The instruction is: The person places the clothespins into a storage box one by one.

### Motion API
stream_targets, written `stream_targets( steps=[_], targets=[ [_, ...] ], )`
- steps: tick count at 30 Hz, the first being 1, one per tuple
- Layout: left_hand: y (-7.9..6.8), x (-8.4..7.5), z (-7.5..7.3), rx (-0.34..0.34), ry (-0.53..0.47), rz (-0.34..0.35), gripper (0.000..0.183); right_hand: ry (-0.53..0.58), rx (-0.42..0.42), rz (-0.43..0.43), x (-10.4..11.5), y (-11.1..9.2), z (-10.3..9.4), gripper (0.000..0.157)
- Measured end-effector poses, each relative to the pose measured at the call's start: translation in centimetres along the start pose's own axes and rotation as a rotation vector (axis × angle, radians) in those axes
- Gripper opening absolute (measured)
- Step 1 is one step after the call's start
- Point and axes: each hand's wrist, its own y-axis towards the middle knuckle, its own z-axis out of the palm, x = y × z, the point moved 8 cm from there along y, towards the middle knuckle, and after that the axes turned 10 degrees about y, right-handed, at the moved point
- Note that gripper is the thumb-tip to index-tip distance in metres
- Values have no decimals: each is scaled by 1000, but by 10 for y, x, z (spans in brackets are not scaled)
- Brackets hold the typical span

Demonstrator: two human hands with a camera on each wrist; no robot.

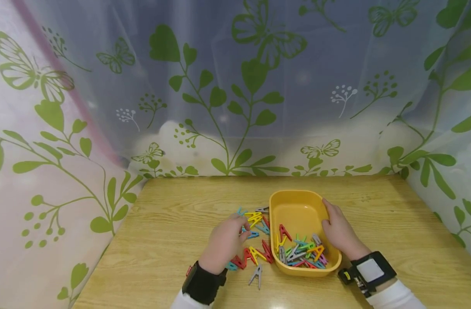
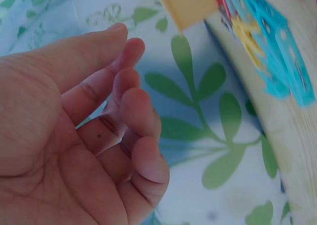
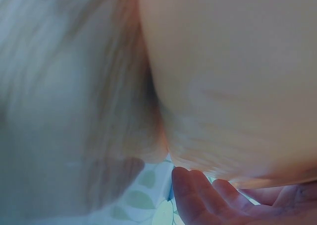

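My right hand (image 1: 341,231) grips the right side of a yellow plastic tub (image 1: 297,211), thumb over the rim. From the right wrist, its fingers (image 3: 187,193) lie against the tub's outer wall (image 3: 237,86). Inside, at the near end, is a pile of coloured clothespins (image 1: 305,249). My left hand (image 1: 224,241) hovers left of the tub, over loose clothespins, beside a blue clothespin (image 1: 253,234). In the left wrist view the left hand (image 2: 94,121) has loosely bent fingers and an empty palm; blurred blue clothespins (image 2: 282,41) show beyond it.
On the wooden table (image 1: 169,240), more clothespins lie along the tub's left side, among them a yellow clothespin (image 1: 257,254), a red clothespin (image 1: 267,252) and, nearest me, a grey clothespin (image 1: 256,276). Leaf-patterned curtains (image 1: 227,107) enclose the table's back and sides.
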Motion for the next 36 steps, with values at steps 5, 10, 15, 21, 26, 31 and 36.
stream_targets(
  steps=[5, 10, 15, 21, 26, 31, 36],
  targets=[
    [-2, 21, -5, -5, -7, -51, 11, -1, -2, -2, 0, 0, 0, 60],
    [-4, 35, 0, 11, -6, -86, 13, -12, -4, -4, 0, 0, 0, 60],
    [-11, 43, 9, 18, 31, -119, 25, -1, 2, 6, 0, 2, 1, 60],
    [-24, 49, 23, 27, 149, -184, 33, 1, -1, 6, -2, 3, 0, 60],
    [-32, 52, 30, 90, 193, -260, 32, -3, -4, 7, -3, 3, -1, 60],
    [-34, 51, 35, 104, 231, -250, 31, 5, -2, 20, -4, 2, 0, 61],
    [-35, 52, 40, 118, 229, -263, 37, 10, 3, 22, -5, 2, 1, 61]
  ],
)
